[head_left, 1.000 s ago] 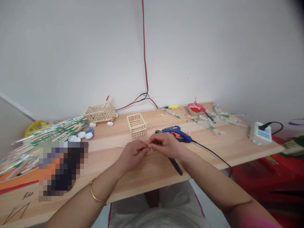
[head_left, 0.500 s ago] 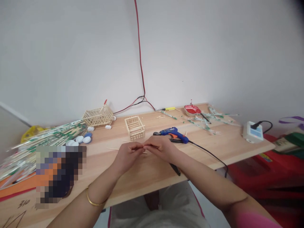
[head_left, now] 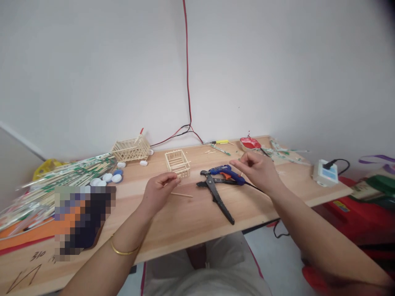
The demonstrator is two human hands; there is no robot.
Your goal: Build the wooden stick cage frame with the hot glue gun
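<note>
My left hand (head_left: 160, 190) is closed in a pinch at the near side of a small stick-built crate (head_left: 178, 163). A short pale bit of wooden stick shows at its fingertips. Just right of those fingers, a loose wooden stick (head_left: 182, 195) lies on the table. My right hand (head_left: 256, 169) is raised beyond the blue glue gun's (head_left: 236, 176) handle, thumb and fingers pinched together; anything between them is too small to make out. The black-handled cutter (head_left: 217, 199) lies with its jaws by the glue gun, neither hand touching it.
A larger stick-built cart (head_left: 131, 149) stands at the back left. Bagged sticks (head_left: 74, 174), bottle caps (head_left: 107, 177) and a blurred-out dark object (head_left: 89, 222) are at left. Behind my right hand are a red dish (head_left: 249, 143) and wrappers; a socket box (head_left: 325, 173) sits far right.
My hands have parted. The right one has moved right and up, past the glue gun, uncovering the cutter. My left hand has shifted slightly, staying near the small crate.
</note>
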